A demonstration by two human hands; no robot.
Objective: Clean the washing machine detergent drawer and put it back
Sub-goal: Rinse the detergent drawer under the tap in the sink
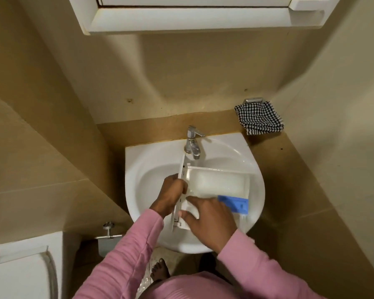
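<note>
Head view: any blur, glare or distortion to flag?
Head view: wide-angle bends the wall lines and cabinet; lighting dim and warm; right hand and drawer slightly soft; faint sheen on the sink rim, no harsh glare.

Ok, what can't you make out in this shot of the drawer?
Head view only:
- Drain of the sink: hidden under the drawer.
- The white piece under the right hand, cloth or drawer part: the hand covers it.
- Markings on the blue insert: too small.
- Whether the tap runs: too blurred.
- Fingers of the left hand: behind the drawer's front panel.
- Top of the cabinet: cut off by the upper edge.
</note>
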